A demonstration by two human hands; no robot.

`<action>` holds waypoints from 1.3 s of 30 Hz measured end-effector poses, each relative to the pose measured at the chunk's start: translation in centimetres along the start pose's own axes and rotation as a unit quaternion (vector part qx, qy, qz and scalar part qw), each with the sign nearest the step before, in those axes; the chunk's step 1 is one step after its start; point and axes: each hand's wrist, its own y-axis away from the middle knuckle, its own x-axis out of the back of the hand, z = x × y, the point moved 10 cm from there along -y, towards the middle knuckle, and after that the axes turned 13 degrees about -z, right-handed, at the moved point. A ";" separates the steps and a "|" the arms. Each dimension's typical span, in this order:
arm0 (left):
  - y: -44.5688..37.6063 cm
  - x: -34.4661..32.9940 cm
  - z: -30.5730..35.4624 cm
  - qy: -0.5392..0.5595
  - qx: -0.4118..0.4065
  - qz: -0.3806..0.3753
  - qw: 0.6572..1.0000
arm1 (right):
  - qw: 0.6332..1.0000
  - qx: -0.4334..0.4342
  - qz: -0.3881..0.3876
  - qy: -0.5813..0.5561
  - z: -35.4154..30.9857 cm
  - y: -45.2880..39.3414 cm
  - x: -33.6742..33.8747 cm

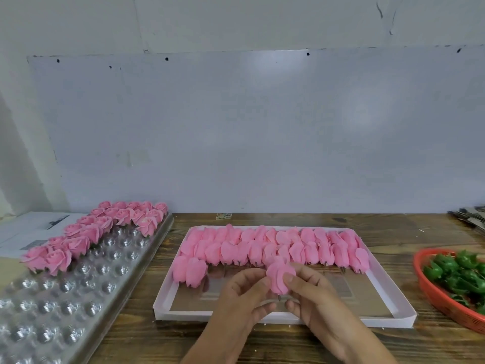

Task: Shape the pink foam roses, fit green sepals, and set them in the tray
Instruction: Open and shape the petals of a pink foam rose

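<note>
Left: clear dimpled tray (86, 292) with finished roses (86, 235) filling its far-left cups, near cups bare. Centre: white box (393, 298) holding unshaped buds (262, 248) in rows along its far side. Both hands over it pinch one rose bud (280, 278), long axis upright, stem end down; left hand (241, 292) fingertips on its left petals, right hand (312, 295) thumb on its front. Sepals (462, 274) sit in red basket (433, 292) far right, nearer the right hand, so I'd reach with that
</note>
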 end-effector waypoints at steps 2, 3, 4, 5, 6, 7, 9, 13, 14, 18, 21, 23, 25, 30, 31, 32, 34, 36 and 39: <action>-0.1 0.3 -0.3 0.004 -0.005 0.004 1.000 | 1.000 0.003 -0.001 0.004 -0.1 0.0 -0.2; -0.2 0.5 -0.4 0.004 -0.009 0.009 1.000 | 1.000 0.005 0.000 0.005 -0.1 0.0 -0.3; -0.3 0.6 -0.5 0.006 -0.015 0.014 1.000 | 1.000 0.006 0.001 0.006 -0.1 0.0 -0.3; -0.4 0.7 -0.6 0.009 -0.021 0.018 1.000 | 1.000 0.008 0.003 0.003 -0.2 0.0 -0.3; -0.5 0.8 -0.8 0.013 -0.025 0.020 0.999 | 1.000 0.010 0.006 -0.003 -0.2 0.1 -0.2; -0.6 0.9 -0.9 0.017 -0.028 0.018 0.999 | 1.000 0.013 0.013 -0.013 -0.2 0.1 0.0; -0.7 0.8 -0.9 0.023 -0.032 0.008 0.999 | 0.999 0.018 0.026 -0.032 -0.1 0.1 0.4; -0.8 0.5 -0.7 0.008 -0.041 -0.005 0.999 | 0.999 0.017 0.016 -0.035 -0.1 0.1 0.0; -0.7 0.4 -0.5 0.004 -0.044 -0.008 0.999 | 0.999 0.017 0.014 -0.038 -0.1 0.2 -0.1; -0.4 0.2 0.3 -0.023 -0.067 -0.004 0.997 | 0.999 0.019 0.023 -0.018 -0.3 0.3 -0.2; -0.3 0.6 0.6 -0.035 -0.083 0.021 0.996 | 0.988 0.042 0.114 0.090 -1.1 0.8 0.8; -0.3 1.0 0.6 -0.042 -0.088 0.040 0.994 | 0.966 0.076 0.174 0.175 -2.1 1.4 1.3; -0.2 1.3 0.6 -0.043 -0.090 0.055 0.993 | 0.950 0.109 0.178 0.230 -3.0 1.5 0.5; 0.0 1.8 1.0 -0.059 -0.105 0.074 0.990 | 0.930 0.137 0.177 0.293 -3.5 1.7 -0.8; 0.1 1.8 1.2 -0.063 -0.108 0.075 0.989 | 0.930 0.129 0.174 0.298 -3.2 1.6 -0.9; 0.2 1.8 1.3 -0.066 -0.111 0.077 0.989 | 0.927 0.122 0.168 0.312 -3.0 1.5 -1.1; 0.3 1.7 1.6 -0.082 -0.116 0.082 0.986 | 0.910 0.127 0.170 0.356 -3.1 1.7 -1.6; 0.4 1.6 1.8 -0.104 -0.120 0.089 0.983 | 0.882 0.150 0.198 0.400 -3.5 2.3 -1.7; 0.5 1.4 2.0 -0.122 -0.130 0.092 0.980 | 0.848 0.163 0.218 0.454 -3.9 2.7 -2.1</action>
